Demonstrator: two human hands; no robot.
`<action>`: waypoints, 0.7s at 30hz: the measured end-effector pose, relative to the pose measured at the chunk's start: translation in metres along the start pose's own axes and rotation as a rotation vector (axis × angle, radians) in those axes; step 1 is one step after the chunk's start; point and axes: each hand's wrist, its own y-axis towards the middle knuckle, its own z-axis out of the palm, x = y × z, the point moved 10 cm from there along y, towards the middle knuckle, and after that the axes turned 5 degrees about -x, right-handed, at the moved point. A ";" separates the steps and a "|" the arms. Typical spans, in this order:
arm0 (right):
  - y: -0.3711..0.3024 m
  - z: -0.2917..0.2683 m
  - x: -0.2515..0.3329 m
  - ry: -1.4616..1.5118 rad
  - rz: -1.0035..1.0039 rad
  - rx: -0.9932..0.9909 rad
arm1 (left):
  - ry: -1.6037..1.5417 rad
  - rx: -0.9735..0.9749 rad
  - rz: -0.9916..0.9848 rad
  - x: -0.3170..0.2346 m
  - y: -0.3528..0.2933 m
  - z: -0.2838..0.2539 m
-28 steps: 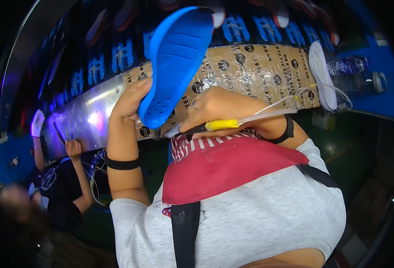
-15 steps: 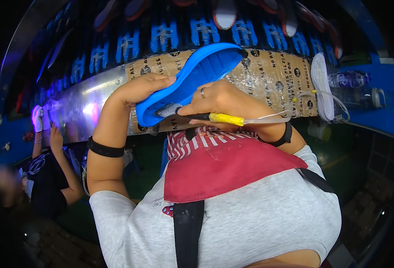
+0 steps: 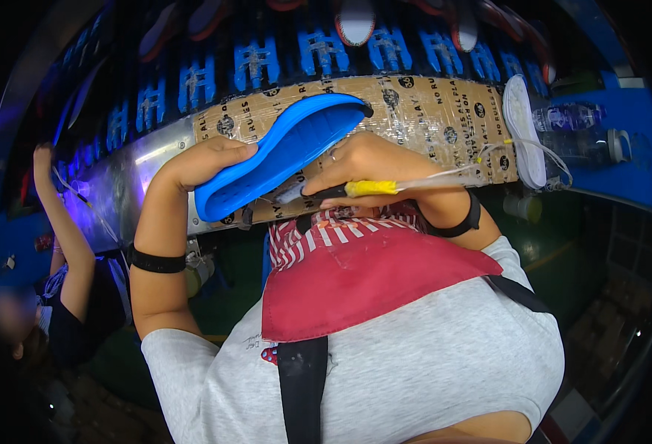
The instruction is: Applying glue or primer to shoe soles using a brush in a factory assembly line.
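Seen from the head camera: left hand (image 3: 200,164) gripping the heel end of a blue shoe sole (image 3: 281,154), palm under it, thumb over the rim. Sole held tilted, toe end up and to the right, raised in front of a long bench edge wrapped in brown taped cardboard (image 3: 429,111). Right hand (image 3: 363,166) closed around a thin tool with a yellow grip (image 3: 370,188), its dark tip (image 3: 296,194) pointing left and touching or nearly touching the sole's lower edge (hard to tell which). Pale thin tube (image 3: 452,172) running from the tool's back end off to the right. Black band (image 3: 156,261) on the left wrist, another on the right. Further right, a white sole (image 3: 522,129) standing on edge beside clear plastic bottles (image 3: 577,118). At far left, another person's arm (image 3: 63,222) reaching up to the metal bench front (image 3: 119,192).
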 end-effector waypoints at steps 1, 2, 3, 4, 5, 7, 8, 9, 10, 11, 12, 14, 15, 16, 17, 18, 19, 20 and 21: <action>-0.001 0.000 0.003 0.065 0.002 0.039 | -0.030 0.014 0.030 0.003 0.000 -0.002; -0.001 0.000 0.003 0.065 0.002 0.036 | -0.061 0.028 0.061 0.004 0.000 -0.001; 0.000 -0.006 0.001 0.021 0.014 -0.050 | -0.057 0.028 0.059 0.007 0.000 0.000; 0.000 -0.014 -0.002 -0.026 0.026 -0.139 | -0.196 0.013 0.033 0.009 -0.001 0.000; -0.002 -0.016 -0.002 -0.029 0.025 -0.144 | -0.334 -0.002 0.005 0.013 -0.002 0.000; -0.006 -0.011 -0.007 0.009 0.068 -0.057 | -0.524 -0.057 0.004 0.028 0.004 0.004; -0.008 -0.012 -0.006 0.009 0.059 -0.059 | -0.722 -0.111 0.001 0.040 0.008 0.005; -0.009 -0.019 -0.007 0.074 0.071 -0.116 | -0.718 -0.119 0.005 0.052 0.013 0.010; -0.012 -0.024 -0.009 0.143 0.085 -0.175 | -0.905 -0.179 0.133 0.058 0.018 0.005; -0.011 -0.026 -0.007 0.146 0.078 -0.179 | -1.088 -0.238 0.266 0.055 0.017 -0.001; -0.012 -0.035 -0.010 0.165 0.113 -0.241 | -1.116 -0.332 0.384 0.053 0.014 -0.004; -0.016 -0.047 -0.017 0.227 0.161 -0.366 | -1.219 -0.356 0.477 0.043 0.007 0.002; -0.016 -0.048 -0.017 0.229 0.158 -0.368 | -1.327 -0.374 0.571 0.039 0.000 0.001; -0.018 -0.052 -0.020 0.221 0.201 -0.393 | -1.432 -0.388 0.670 0.036 -0.008 -0.001; -0.020 -0.056 -0.023 0.212 0.245 -0.417 | -1.428 -0.386 0.674 0.035 -0.011 0.003; -0.021 -0.057 -0.024 0.224 0.279 -0.436 | -1.410 -0.295 0.680 0.030 -0.013 0.012; -0.020 -0.056 -0.025 0.224 0.277 -0.435 | -1.392 -0.210 0.685 0.025 -0.015 0.021; -0.021 -0.056 -0.026 0.230 0.273 -0.453 | -1.401 -0.223 0.594 0.040 -0.006 0.029; -0.021 -0.057 -0.027 0.234 0.271 -0.473 | -1.399 -0.220 0.595 0.045 -0.003 0.034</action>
